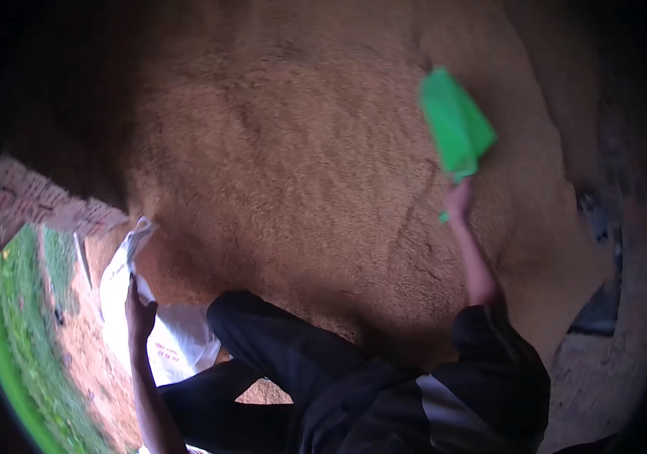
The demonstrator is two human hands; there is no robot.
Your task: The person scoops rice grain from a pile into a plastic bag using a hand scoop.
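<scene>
My right hand (458,200) is closed around the handle of a green plastic dustpan (455,125), stretched out to the right over a big heap of loose brown, grain-like material (316,166). The dustpan is slightly blurred, and its pan points away from me. At the lower left, a white woven sack (117,291) with red print stands by my legs. My left hand (140,312) grips the sack's edge near its mouth, fingers folded over the fabric. The inside of the sack is hidden from this angle.
My bent knee (236,306) is between the sack and the heap. A brick wall (43,198) rises at the left, with green grass (17,340) and bare earth outside. Dark sheet-like pieces (600,310) lie on the floor at the right.
</scene>
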